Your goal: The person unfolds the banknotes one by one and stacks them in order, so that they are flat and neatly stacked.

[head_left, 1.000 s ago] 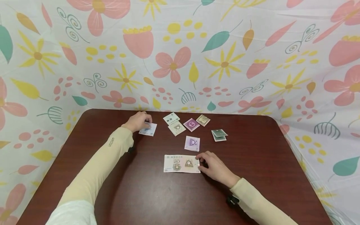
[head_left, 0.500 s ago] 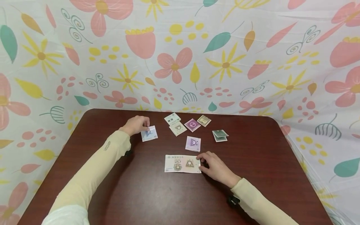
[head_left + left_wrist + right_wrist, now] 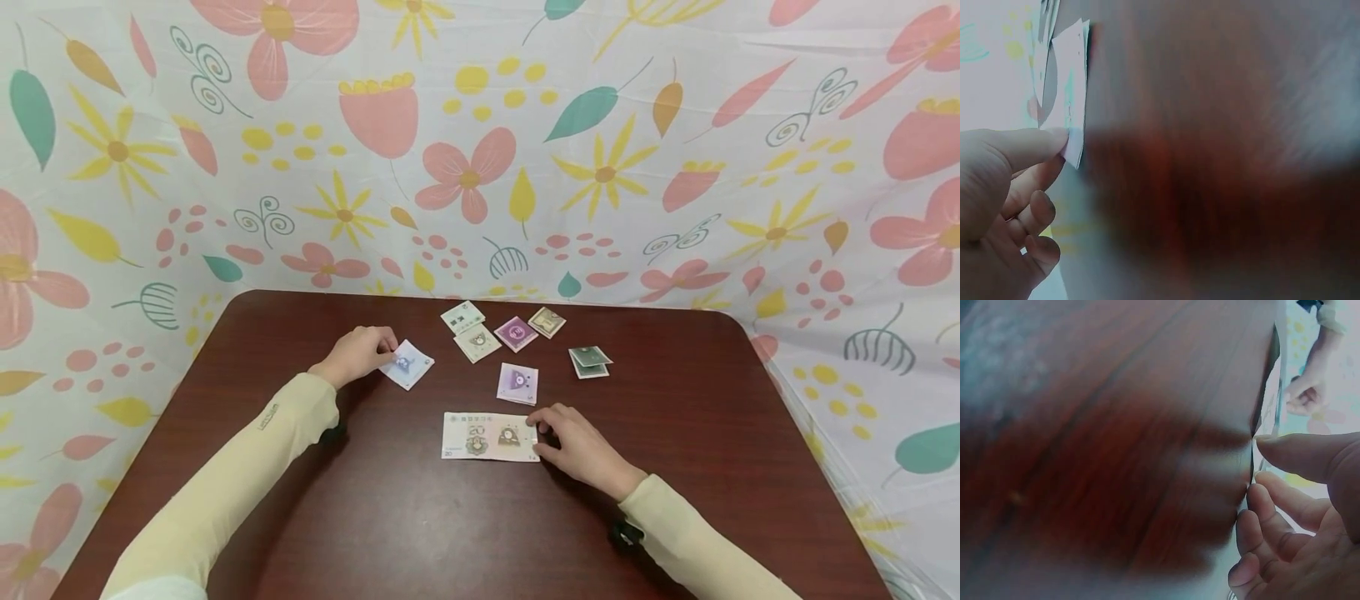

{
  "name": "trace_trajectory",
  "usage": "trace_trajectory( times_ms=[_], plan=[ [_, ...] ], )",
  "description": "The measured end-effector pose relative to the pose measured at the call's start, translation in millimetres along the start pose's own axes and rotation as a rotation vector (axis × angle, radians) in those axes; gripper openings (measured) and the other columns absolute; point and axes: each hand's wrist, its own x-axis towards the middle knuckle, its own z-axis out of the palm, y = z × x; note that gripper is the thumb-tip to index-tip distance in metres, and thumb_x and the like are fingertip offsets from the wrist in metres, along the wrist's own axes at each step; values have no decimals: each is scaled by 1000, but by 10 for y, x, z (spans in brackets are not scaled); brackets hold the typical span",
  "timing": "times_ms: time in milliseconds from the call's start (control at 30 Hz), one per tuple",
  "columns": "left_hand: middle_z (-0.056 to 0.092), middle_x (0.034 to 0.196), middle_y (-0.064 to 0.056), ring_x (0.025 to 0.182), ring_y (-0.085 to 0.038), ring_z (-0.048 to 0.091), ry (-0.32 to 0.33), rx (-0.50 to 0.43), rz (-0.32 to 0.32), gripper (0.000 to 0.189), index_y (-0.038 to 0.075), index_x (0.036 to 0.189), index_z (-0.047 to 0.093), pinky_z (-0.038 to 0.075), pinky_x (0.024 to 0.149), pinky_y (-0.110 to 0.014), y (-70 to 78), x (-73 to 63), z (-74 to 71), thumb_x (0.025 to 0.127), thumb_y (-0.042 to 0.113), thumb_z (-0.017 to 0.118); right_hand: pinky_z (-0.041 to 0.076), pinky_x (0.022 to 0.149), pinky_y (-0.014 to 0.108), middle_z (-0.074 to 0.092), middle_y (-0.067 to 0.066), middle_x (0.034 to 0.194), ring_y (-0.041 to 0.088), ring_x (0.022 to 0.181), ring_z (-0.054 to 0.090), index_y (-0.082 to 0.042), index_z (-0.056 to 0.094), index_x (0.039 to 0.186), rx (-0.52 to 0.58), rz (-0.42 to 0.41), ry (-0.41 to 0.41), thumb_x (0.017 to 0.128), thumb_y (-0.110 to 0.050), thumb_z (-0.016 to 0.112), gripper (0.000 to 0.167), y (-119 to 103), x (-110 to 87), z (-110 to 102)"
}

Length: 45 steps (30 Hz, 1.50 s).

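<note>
Folded blue paper note (image 3: 411, 367) shifted nearer flat rectangular 20 note (image 3: 489, 437), left hand (image 3: 356, 355) pinching it; right hand (image 3: 583, 447) half-open, fingers bent, touching 20 note's right end

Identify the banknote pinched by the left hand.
The blue note, leftmost in the head view: the left hand pinches its edge, while the other notes lie farther right.

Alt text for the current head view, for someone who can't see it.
A person's left hand pinches a folded blue note while the right hand touches the right end of a flat note marked 20. Other notes lie on a dark brown table before a floral cloth.
</note>
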Motion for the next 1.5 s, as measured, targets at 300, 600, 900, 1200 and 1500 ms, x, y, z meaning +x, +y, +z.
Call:
trace_trajectory(
  times_ms=[300,600,900,1200,1500],
  plan=[
    [71,97,-7,78,-21,58,98,-104,58,4,9,100,68,48,72,-36,50,-225,161,98,11,71,51,80,37,61,2,94,19,89,57,-6,70,114,-6,-11,-8,86,-5,83,31,4,7,-24],
    [72,90,-3,83,-21,63,213,-360,114,3,8,95,71,50,76,-37,185,-366,276,96,8,74,51,81,38,61,0,95,19,90,57,-7,70,115,1,-11,-19,86,-7,83,32,-1,14,-64],
    [74,83,-4,73,-15,61,253,-534,129,5,10,92,72,49,68,-29,442,-521,395,94,7,76,51,81,38,62,1,93,19,88,58,-7,69,113,2,-16,14,87,-7,82,28,13,0,-43],
    [74,81,-13,66,-19,61,202,-641,140,4,7,93,72,48,62,-26,703,-613,519,94,8,76,53,77,33,65,-1,92,15,84,61,-5,70,112,69,-41,62,91,-4,77,22,-103,82,-107],
    [74,83,-20,49,-40,56,100,-744,150,4,3,94,73,48,44,-31,918,-712,654,94,6,76,57,77,34,75,4,104,14,86,65,-7,76,117,131,-58,216,93,-4,77,23,-165,156,-120]
  ],
)
